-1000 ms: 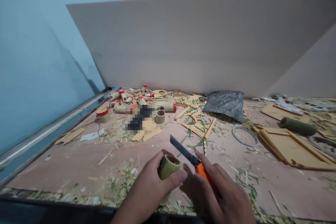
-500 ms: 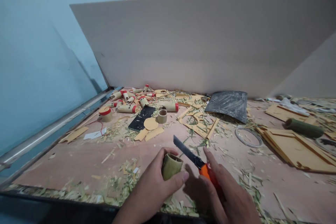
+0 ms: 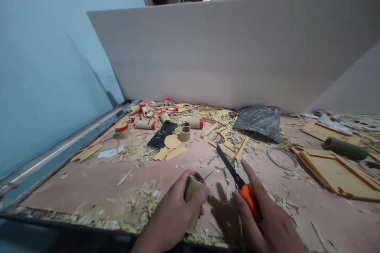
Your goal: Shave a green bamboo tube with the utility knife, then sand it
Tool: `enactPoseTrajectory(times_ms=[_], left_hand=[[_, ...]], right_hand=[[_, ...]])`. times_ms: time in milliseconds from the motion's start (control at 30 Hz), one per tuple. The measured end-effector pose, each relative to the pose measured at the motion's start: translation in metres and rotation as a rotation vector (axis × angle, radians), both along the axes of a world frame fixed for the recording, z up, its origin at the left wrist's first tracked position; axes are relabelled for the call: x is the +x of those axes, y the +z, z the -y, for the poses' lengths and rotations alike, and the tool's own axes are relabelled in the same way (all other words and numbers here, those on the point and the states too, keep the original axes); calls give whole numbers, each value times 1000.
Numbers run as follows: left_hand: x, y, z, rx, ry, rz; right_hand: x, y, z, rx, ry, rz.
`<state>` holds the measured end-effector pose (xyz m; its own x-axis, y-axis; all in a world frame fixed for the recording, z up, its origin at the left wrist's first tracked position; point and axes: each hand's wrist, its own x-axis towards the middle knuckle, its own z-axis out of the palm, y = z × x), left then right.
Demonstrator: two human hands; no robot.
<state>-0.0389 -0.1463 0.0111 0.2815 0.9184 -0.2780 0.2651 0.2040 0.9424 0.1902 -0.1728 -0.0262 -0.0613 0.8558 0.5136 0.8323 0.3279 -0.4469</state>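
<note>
My left hand [image 3: 175,209] is wrapped round a short hollow bamboo tube [image 3: 192,189], its open end tilted up and away from me. Part of the tube is hidden by my thumb and palm. In my right hand [image 3: 267,213] is a utility knife [image 3: 247,197] with an orange handle and a dark blade pointing up and to the left. The index finger lies stretched along the handle. A gap separates the blade from the tube. Green and pale shavings [image 3: 145,205] lie on the wooden tabletop [image 3: 89,184] around both hands.
Several bamboo tubes with red ends [image 3: 145,124] lie at the back left, near a black flat slab [image 3: 162,135]. A tape roll [image 3: 282,157], a grey curved sheet [image 3: 258,121] and thin wooden panels [image 3: 338,170] are on the right. A white board [image 3: 208,59] stands behind.
The knife has moved right, away from the tube, and its blade points more steeply upward. My left thumb has shifted up over the tube's rim. The view has tilted slightly.
</note>
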Motion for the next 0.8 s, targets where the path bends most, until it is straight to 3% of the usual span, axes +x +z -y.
enactPoseTrajectory(times_ms=[167, 300, 467, 567, 800], left_hand=[[1, -3, -3, -82, 105, 83], [1, -4, -2, -52, 80, 76], [-1, 0, 0, 49, 18, -73], [-2, 0, -2, 23, 3, -23], [4, -2, -5, -96, 8, 198]], right_hand=[[4, 2, -5, 80, 158, 88], [5, 1, -8, 44, 218, 127], [3, -6, 0, -34, 66, 21], [1, -9, 5, -52, 29, 4], [-1, -3, -2, 104, 331, 174]])
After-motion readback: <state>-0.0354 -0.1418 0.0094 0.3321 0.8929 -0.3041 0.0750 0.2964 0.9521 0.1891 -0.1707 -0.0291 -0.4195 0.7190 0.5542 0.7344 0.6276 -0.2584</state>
